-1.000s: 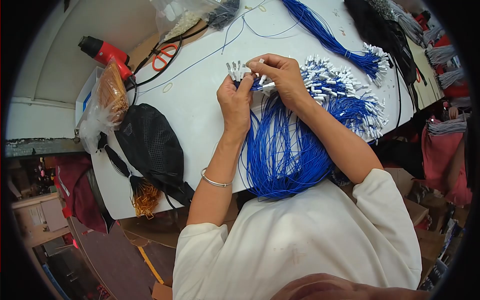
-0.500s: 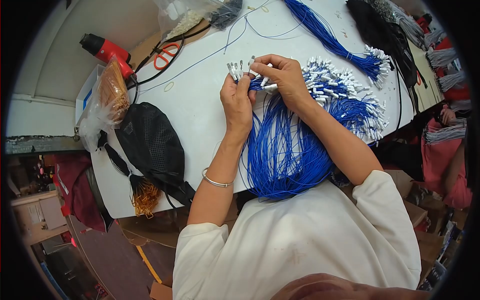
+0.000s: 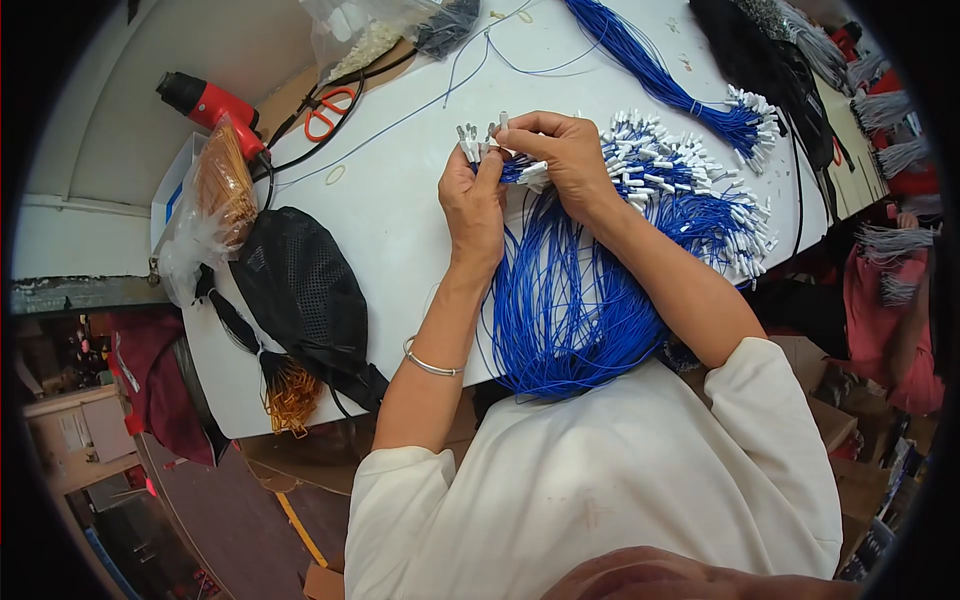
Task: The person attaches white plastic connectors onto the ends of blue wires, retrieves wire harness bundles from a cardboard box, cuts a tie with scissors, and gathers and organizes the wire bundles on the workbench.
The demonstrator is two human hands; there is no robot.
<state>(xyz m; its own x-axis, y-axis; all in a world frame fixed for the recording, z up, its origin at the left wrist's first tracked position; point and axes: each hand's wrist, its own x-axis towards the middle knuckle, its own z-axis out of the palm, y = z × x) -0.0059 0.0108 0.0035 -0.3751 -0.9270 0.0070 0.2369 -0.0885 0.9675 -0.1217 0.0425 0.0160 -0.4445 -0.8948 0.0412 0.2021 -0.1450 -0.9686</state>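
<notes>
- From my end of the link, I have my left hand (image 3: 473, 205) closed, thumb against fingers, around a small cluster of blue wires (image 3: 580, 320) near their white-sleeved tips.
- Several loose tips (image 3: 468, 138) stand up out of that grip, with metal showing at their ends.
- My right hand (image 3: 568, 160) is just beside it, thumb and forefinger pinched on one white connector (image 3: 503, 121); I can't make out how its other fingers bear on the wires below.
- The blue wires run from both hands toward the near edge of the white table (image 3: 400, 180), looping in a wide bunch just in front of the cream shirt (image 3: 600, 480).
- Right of my hands, a dense heap of white ends (image 3: 660, 160) spreads over the table.
- At the far right I see a tied blue bundle (image 3: 655, 75), its white tips pointing right and near.
- On the left side lie a black mesh bag (image 3: 305, 285) and, farther off, a clear bag of orange-brown strands (image 3: 228, 185).
- Beyond those are a red heat gun (image 3: 210, 103) and red-handled scissors (image 3: 328, 115).
- Past the table's right side, another person in pink (image 3: 880, 320) is near a bunch of grey wires (image 3: 895, 245).
</notes>
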